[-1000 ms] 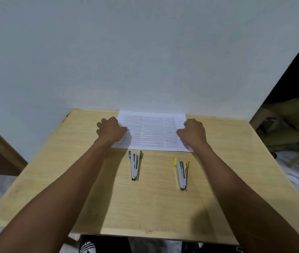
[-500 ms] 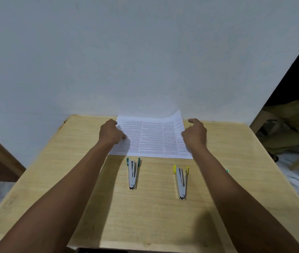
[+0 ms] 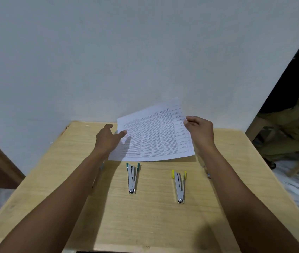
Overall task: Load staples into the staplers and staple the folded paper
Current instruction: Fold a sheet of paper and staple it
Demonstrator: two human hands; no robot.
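paper (image 3: 154, 136) tilted, between left fingers (image 3: 122, 133), right fingers (image 3: 190, 121)

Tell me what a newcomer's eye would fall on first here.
First, the printed paper at the far edge of the table. Its far right corner is tilted up, the right hand pinches its right edge and the left hand holds its left edge. Nearer the person, two staplers lie swung open on the table: the green stapler on the left, the yellow stapler on the right.
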